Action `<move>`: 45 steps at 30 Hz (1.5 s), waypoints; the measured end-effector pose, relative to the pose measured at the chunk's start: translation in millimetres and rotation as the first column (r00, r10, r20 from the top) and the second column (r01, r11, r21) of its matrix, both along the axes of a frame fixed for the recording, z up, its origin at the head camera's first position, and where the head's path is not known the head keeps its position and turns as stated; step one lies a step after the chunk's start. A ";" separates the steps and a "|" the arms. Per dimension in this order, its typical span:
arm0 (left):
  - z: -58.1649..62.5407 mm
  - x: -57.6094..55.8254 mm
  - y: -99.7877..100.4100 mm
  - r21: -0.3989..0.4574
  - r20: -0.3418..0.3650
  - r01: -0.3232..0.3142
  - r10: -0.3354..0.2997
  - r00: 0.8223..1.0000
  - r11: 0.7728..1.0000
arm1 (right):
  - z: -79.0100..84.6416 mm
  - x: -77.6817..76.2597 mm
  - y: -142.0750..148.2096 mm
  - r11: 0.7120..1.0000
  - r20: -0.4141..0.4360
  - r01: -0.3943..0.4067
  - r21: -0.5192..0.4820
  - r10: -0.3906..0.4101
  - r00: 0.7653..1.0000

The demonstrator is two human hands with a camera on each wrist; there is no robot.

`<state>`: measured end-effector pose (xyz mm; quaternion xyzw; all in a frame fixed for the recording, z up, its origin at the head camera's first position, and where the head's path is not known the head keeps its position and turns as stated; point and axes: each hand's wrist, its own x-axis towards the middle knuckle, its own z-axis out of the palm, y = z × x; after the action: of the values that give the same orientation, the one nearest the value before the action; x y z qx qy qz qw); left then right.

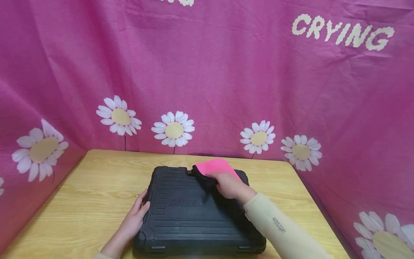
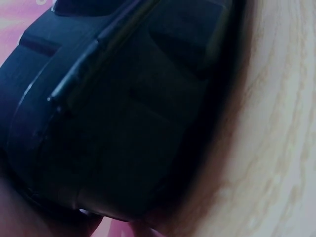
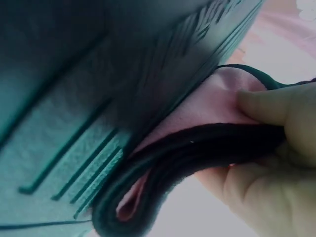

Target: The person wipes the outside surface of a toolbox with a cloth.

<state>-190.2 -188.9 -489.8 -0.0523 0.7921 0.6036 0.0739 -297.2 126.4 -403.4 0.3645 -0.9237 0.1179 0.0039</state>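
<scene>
A black hard plastic tool case with ribs and raised lettering lies closed on the wooden table. At its left side, my left hand holds the edge, thumb near the lid; the left wrist view shows the case's dark side wall close up. My right hand pinches a folded pink cloth with a black border, over the far right part of the lid. In the right wrist view, the thumb lies on the cloth's pink face, with fingers beneath, and its black looped fold meets the ribbed lid.
The wooden table extends on both sides of the case. Behind and beside it hangs a magenta curtain printed with daisies and lettering. Two latches sit on the case's near edge.
</scene>
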 end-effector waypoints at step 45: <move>-0.7 1.0 -1.4 0.000 0.005 0.010 -0.010 1.000 1.000 | -43.8 154.4 68.9 0.982 0.411 -0.188 -0.015 0.177 0.894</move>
<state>-189.3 -190.2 -490.6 -0.0497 0.7921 0.6032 0.0790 -142.8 195.3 -447.2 0.4165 -0.8671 0.1799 -0.2056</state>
